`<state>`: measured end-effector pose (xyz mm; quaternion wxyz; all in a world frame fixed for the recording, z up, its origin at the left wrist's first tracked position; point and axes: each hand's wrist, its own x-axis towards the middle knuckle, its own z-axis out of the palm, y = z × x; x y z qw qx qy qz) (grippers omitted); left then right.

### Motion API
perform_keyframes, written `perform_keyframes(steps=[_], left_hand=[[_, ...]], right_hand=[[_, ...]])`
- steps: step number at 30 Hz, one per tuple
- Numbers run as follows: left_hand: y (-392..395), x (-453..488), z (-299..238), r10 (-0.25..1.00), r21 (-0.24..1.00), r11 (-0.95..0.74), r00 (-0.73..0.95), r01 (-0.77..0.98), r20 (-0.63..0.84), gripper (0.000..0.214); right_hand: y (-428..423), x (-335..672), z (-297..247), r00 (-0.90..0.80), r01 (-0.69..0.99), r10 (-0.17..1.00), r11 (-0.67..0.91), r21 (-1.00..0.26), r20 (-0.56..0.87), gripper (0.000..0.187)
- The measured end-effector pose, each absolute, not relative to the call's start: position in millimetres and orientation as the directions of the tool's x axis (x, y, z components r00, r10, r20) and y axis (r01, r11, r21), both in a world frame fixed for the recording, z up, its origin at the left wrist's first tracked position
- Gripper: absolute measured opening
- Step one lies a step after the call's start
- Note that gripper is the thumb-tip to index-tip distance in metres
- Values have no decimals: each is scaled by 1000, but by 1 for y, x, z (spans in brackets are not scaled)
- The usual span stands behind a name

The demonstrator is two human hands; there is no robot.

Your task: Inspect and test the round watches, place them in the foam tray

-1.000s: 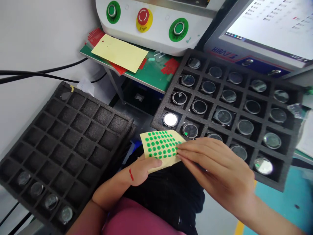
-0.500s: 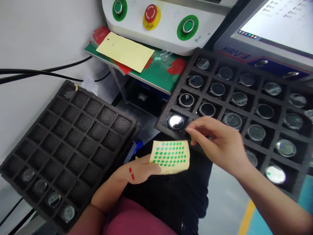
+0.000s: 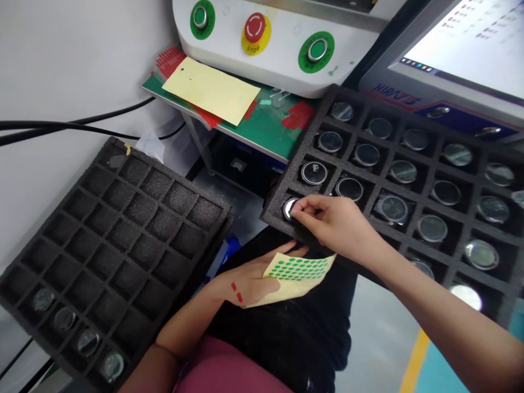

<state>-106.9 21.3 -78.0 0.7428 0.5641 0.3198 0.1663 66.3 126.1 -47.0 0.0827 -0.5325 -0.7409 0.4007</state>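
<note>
My left hand [image 3: 250, 278] holds a yellow sheet of green dot stickers [image 3: 301, 272] low over my lap, thumb on top of it. My right hand [image 3: 335, 221] reaches to the near-left corner cell of the black foam tray [image 3: 413, 158] on the right, fingertips pinched down on the round glass disc [image 3: 290, 206] lying there. Whether a sticker sits under the fingertips is hidden. The tray's other cells hold several similar discs.
A second black foam tray [image 3: 123, 229] on the left holds several discs [image 3: 65, 319] along its near edge. Behind are a white control panel with a red stop button [image 3: 254, 28] and green buttons, a green board with a yellow card [image 3: 210, 90], black cables and a screen [image 3: 470, 43].
My right hand left the sticker sheet and moved up and left to the disc in the tray's corner cell. The left hand lowered the sheet and tilted it flatter.
</note>
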Motion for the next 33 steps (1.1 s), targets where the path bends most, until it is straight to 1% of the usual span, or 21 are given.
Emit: perform_keyframes(steps=[5,8,11,14,17,20,23,25,29,33], left_hand=[[20,-105,-80,625,958,269,738,103,-255,76],[19,-104,-80,639,963,252,732,93,-238,78],[17,-103,-79,653,955,292,719,52,-239,77],[15,-102,-80,657,934,357,710,4,-254,76],[13,-102,-81,659,915,404,700,-22,-274,78],[12,-102,-82,664,914,405,697,-31,-271,82],[11,-102,-85,669,911,411,692,-42,-270,82],[10,-102,-87,676,893,442,685,-83,-271,84],[7,-102,-92,691,862,476,681,-178,-241,86],[6,-102,-92,705,835,502,666,-225,-244,81]], right_hand=[[126,63,-47,-418,742,859,134,-657,-297,14],[125,66,-46,-439,728,836,118,-675,-328,16],[124,72,-44,-466,701,802,77,-709,-373,21],[124,75,-43,-478,695,784,63,-716,-395,21],[126,73,-39,-485,722,773,90,-686,-409,18],[129,68,-36,-492,751,757,118,-650,-431,16],[132,67,-32,-509,761,729,134,-634,-457,16],[133,68,-30,-519,767,717,151,-624,-465,18],[136,75,-26,-515,796,738,223,-562,-436,17],[136,78,-27,-518,814,753,286,-505,-407,15]])
